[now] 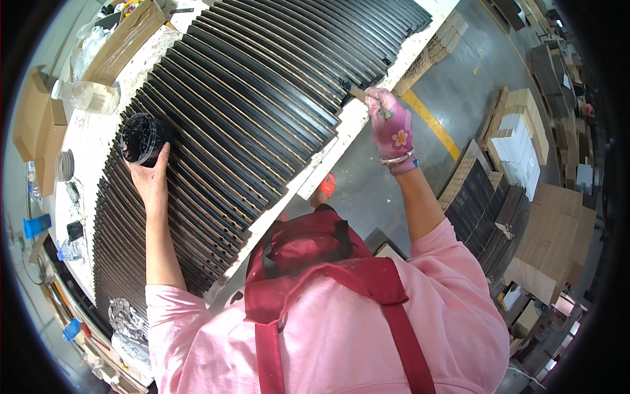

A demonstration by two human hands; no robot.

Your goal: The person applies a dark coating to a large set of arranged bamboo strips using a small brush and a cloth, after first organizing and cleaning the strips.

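My bare left hand [152, 180] grips a clear round tub [142, 138] smeared with black paint, held over the left part of the strips. Gloved in pink with a flower print, my right hand [392, 125] is closed around a paintbrush [356, 92]. Its dark bristles touch the right-hand ends of the strips. Many long black strips [262, 85] lie side by side across the white-topped table [308, 157], with brown lines showing between them. Small round holes mark the strips nearest me.
At the table's left stand a clear plastic jar [92, 96], an open cardboard box [42, 125] and a roll [64, 165]. A long carton [125, 43] sits at the back left. Stacked boards [518, 148] and dark panels [476, 197] occupy the floor at right, beyond a yellow line [432, 123].
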